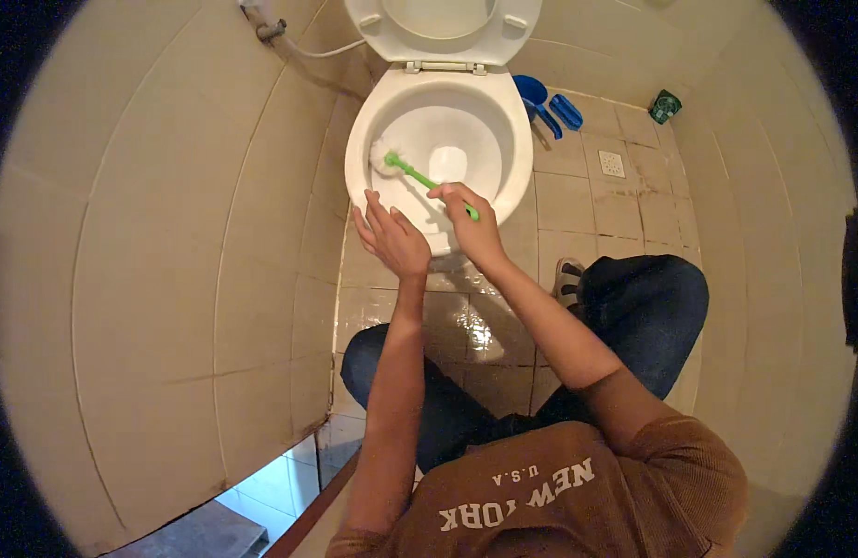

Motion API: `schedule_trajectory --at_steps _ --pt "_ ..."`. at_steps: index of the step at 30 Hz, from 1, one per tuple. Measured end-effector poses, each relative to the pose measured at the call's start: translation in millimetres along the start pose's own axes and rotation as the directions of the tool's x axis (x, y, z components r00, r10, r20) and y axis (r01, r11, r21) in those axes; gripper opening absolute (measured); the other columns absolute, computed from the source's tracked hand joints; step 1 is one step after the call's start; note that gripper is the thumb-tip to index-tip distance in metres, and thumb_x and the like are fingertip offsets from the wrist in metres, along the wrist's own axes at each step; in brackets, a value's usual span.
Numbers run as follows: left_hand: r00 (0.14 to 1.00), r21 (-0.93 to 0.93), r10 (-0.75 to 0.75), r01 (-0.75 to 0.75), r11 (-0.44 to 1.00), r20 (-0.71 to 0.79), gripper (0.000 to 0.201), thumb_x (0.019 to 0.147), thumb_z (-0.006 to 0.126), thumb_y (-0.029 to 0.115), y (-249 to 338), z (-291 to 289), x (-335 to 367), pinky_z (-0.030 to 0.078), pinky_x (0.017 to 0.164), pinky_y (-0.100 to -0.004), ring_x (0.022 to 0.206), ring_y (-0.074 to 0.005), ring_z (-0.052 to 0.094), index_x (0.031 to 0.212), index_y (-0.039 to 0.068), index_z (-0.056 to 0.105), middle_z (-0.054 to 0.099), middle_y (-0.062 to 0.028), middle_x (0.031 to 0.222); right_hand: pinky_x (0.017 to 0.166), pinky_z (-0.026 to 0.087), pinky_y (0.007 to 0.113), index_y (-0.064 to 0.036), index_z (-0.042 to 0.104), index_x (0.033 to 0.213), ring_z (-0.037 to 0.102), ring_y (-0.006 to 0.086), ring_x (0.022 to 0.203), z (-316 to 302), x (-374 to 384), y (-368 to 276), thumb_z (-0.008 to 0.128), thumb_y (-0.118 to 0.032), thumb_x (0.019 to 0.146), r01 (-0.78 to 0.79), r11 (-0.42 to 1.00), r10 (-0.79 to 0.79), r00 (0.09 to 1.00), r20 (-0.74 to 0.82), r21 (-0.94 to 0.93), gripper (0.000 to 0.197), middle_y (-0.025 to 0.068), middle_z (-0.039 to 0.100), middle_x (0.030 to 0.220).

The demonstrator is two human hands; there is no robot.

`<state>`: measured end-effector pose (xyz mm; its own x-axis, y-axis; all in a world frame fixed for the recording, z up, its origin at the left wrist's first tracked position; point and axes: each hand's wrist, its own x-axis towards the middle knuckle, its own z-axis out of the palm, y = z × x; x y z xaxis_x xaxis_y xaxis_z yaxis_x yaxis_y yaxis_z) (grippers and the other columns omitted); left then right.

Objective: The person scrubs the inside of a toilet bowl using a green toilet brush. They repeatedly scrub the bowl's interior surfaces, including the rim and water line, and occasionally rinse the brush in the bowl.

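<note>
My right hand (469, 221) is closed round the green handle of a toilet brush (418, 175). The brush's white bristle head rests against the inner left side of the toilet bowl (520, 158), just under the rim. My left hand (392, 237) is held at the bowl's front left edge with its fingers stretched out and nothing in it. Whether its fingertips touch the rim I cannot tell. Behind the bowl the toilet seat and lid (438, 19) stand raised.
Right of the toilet, a blue dipper (531, 90) and a blue scrub brush (566, 112) lie on the tiled floor. A dark green packet (664, 106) sits in the far corner, near a floor drain (612, 165). A tiled wall (196, 205) and a hose (326, 53) are at left.
</note>
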<state>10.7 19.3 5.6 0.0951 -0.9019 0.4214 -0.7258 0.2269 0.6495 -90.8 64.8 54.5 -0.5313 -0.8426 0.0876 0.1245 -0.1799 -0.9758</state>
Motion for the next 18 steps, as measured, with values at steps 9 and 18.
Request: schedule_trajectory --at_steps 9,18 --pt "0.999 0.012 0.011 -0.01 1.0 -0.039 0.05 0.099 0.037 0.018 -9.4 -3.3 0.4 0.016 0.111 -0.0515 0.138 -0.0358 0.023 0.147 0.007 0.03 0.045 -0.01 0.144 0.081 0.059 0.032 0.0103 0.062 0.091 0.068 0.0261 0.084 -35.6 30.0 -55.1 0.047 -0.01 0.093 -0.275 0.955 0.232 0.927 0.294 0.113 0.025 0.0177 0.066 0.095" --pt "1.0 0.017 0.021 -0.02 1.0 -0.019 0.051 0.098 0.039 0.016 -1.3 -4.2 1.9 0.018 0.111 -0.0516 0.137 -0.0365 0.025 0.146 0.006 0.029 0.044 -0.0108 0.144 0.078 0.057 0.029 0.0112 0.059 0.102 0.063 0.0266 0.085 -8.4 124.6 23.0 0.058 -0.003 0.084 0.107 0.705 0.301 0.85 -0.432 0.701 0.023 0.015 0.062 0.095"
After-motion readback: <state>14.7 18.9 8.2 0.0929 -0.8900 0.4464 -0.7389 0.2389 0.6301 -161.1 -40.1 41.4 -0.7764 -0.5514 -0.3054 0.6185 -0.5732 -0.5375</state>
